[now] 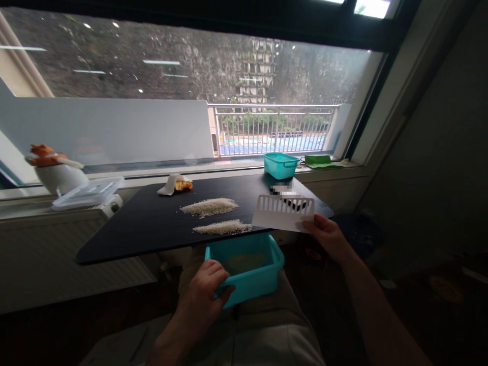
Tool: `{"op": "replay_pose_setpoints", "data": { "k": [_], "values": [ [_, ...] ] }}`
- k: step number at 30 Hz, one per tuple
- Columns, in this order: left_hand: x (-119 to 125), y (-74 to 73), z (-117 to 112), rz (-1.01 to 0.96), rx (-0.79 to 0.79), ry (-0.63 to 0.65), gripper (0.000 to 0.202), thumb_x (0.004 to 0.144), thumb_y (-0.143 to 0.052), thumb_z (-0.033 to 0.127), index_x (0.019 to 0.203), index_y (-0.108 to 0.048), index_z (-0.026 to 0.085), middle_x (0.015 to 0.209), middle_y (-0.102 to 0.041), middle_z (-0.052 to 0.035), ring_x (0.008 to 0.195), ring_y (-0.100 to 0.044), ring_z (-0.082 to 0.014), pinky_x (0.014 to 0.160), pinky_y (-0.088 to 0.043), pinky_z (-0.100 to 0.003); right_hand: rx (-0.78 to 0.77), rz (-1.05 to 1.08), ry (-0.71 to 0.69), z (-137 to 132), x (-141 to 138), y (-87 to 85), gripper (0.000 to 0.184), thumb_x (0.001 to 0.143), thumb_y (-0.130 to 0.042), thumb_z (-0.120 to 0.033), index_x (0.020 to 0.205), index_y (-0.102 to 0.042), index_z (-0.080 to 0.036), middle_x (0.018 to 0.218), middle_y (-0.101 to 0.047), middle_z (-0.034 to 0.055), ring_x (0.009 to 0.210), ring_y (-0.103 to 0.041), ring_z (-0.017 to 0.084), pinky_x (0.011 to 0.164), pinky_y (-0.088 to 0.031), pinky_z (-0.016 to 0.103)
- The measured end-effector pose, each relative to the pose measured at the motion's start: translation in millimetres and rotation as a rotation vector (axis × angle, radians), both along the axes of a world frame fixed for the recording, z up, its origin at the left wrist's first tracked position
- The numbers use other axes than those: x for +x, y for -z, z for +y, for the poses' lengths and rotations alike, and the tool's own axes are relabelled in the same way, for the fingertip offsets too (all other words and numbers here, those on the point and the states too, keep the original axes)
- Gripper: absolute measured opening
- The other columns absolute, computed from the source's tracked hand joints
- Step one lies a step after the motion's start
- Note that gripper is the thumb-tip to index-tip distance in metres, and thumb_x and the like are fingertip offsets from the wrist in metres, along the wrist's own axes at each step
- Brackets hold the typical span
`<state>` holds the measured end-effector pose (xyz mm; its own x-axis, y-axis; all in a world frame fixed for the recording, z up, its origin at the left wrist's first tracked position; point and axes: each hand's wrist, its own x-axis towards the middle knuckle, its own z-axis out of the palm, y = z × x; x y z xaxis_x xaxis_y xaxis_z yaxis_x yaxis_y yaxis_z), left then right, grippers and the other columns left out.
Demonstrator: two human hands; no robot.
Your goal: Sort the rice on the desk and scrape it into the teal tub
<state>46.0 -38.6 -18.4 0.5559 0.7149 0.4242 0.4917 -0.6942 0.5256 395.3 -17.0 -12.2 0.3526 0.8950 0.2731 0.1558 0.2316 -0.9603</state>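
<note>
My left hand (209,282) grips the near left rim of a turquoise plastic bin (249,287), which is held on my lap just below the table's front edge. Some pale grains seem to lie on its dim floor. Between the thumb and fingers of my right hand (327,235) is a flat white scraper (282,219) with a row of slots along its upper side. Its left end is close to the right tip of a long heap of white rice (223,227) by the table edge. Behind that lies a second, wider rice heap (211,206).
The black table (129,229) stands against the window sill. On it are a crumpled cloth (170,185) with something yellow, a second turquoise bin (280,166) and a blurred-out item (287,191). A clear plastic lid (89,193) and a white pot (61,178) stand left; green cloth (322,161) lies right.
</note>
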Motion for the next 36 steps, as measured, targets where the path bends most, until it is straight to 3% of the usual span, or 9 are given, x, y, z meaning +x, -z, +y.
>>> {"op": "replay_pose_setpoints", "data": {
  "k": [4, 12, 20, 36],
  "values": [
    [-0.5, -0.8, -1.5, 0.0, -0.005, -0.004, 0.021, 0.087, -0.063, 0.019, 0.068, -0.054, 0.02, 0.077, -0.06, -0.0028, 0.08, -0.055, -0.022, 0.071, -0.047, -0.033, 0.021, 0.001, 0.016, 10.9, -2.5, 3.0, 0.05, 0.057, -0.081, -0.062, 0.085, -0.076, -0.021, 0.088, -0.078, 0.0044, 0.084, -0.069, 0.026, 0.083, -0.055, 0.041],
    [-0.3, 1.8, 0.3, 0.016, -0.003, -0.01, 0.02, 0.087, -0.063, 0.018, 0.069, -0.055, 0.019, 0.077, -0.059, -0.003, 0.082, -0.055, -0.0224, 0.072, -0.046, -0.033, -0.028, 0.024, -0.037, -8.4, -2.7, -2.6, 0.048, 0.056, -0.085, -0.057, 0.086, -0.076, -0.02, 0.089, -0.078, 0.0058, 0.079, -0.071, 0.026, 0.078, -0.057, 0.041],
    [-0.9, 1.0, -0.8, -0.002, 0.009, -0.006, 0.022, 0.087, -0.063, 0.018, 0.067, -0.053, 0.019, 0.077, -0.06, -0.0031, 0.081, -0.055, -0.0219, 0.071, -0.046, -0.032, 0.007, 0.005, -0.044, 12.6, -8.2, -2.0, 0.051, 0.055, -0.082, -0.062, 0.087, -0.076, -0.022, 0.09, -0.078, 0.0044, 0.084, -0.07, 0.025, 0.082, -0.056, 0.039],
    [-1.5, 2.6, 0.3, -0.012, 0.0, 0.001, 0.021, 0.087, -0.063, 0.018, 0.068, -0.053, 0.019, 0.077, -0.059, -0.0025, 0.081, -0.054, -0.0218, 0.071, -0.046, -0.033, -0.005, -0.038, -0.089, 4.7, -7.1, -1.1, 0.049, 0.061, -0.081, -0.059, 0.093, -0.077, -0.022, 0.095, -0.078, 0.0048, 0.087, -0.07, 0.026, 0.084, -0.056, 0.041]
  ]
}}
